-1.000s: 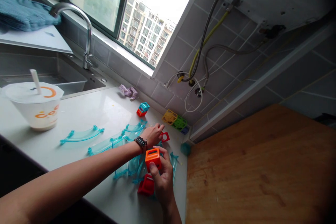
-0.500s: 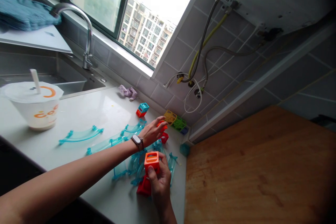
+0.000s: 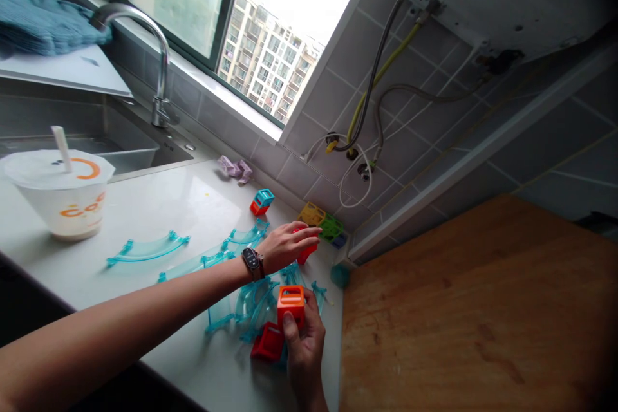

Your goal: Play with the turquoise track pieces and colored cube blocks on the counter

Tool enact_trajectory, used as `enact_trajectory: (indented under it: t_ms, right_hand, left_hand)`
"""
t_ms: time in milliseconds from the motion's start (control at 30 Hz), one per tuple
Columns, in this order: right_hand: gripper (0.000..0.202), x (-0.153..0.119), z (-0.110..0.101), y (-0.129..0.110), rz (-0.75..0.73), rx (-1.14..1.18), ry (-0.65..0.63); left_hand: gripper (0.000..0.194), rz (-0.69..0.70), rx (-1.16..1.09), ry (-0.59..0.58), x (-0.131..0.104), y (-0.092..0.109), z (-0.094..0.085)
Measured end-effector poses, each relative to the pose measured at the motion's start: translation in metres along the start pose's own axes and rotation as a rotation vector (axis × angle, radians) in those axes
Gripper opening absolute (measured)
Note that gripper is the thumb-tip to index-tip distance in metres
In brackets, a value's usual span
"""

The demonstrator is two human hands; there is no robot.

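Observation:
My left hand (image 3: 284,248), with a watch on its wrist, reaches across the counter. Its fingers lie long over a red cube block (image 3: 305,252) and appear to grip it; the thumb is hidden. Nearer to me, my right hand (image 3: 306,338) pinches an orange-red open-sided cube block (image 3: 291,299), thumb on its near face. Beside that block, lower left, a darker red block (image 3: 268,341) rests tilted. Clear blue curved track pieces (image 3: 251,306) lie in a heap under and between my hands.
Yellow (image 3: 311,214) and green blocks (image 3: 330,226) stand by the wall. A blue block (image 3: 264,197) sits on an orange one. A loose track piece (image 3: 149,248), a drink cup (image 3: 60,190) and a sink (image 3: 125,141) are leftward. A wooden board (image 3: 458,309) stands at right.
My left hand has moved slightly right, its fingers straighter across the red block. My right hand has shifted right and slightly down with the orange-red block, showing more of the darker red one.

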State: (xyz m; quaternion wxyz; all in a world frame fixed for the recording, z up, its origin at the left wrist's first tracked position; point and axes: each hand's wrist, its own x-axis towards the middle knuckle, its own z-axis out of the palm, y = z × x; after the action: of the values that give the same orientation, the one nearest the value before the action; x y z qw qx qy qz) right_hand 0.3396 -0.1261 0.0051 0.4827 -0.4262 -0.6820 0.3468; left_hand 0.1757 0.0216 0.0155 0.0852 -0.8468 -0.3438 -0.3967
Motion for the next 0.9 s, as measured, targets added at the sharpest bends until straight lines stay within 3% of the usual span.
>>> enact_trajectory:
  t_ms: [300, 467, 700, 900]
  right_hand:
    - [0.027, 0.001, -0.003, 0.000, 0.001, 0.006, 0.063]
    - [0.028, -0.002, -0.004, 0.005, 0.016, 0.020, 0.031]
    - [0.028, -0.003, -0.006, 0.013, 0.023, 0.014, 0.081]
    - [0.034, -0.002, -0.008, 0.011, 0.100, 0.084, 0.099]
  left_hand:
    - [0.039, 0.058, 0.139, 0.032, -0.013, 0.005, -0.017]
    - [0.041, 0.092, 0.168, 0.022, -0.023, 0.001, -0.016]
    - [0.040, 0.045, 0.118, 0.030, -0.030, -0.004, -0.009]
    - [0.051, 0.053, 0.118, -0.017, -0.040, -0.004, -0.007]
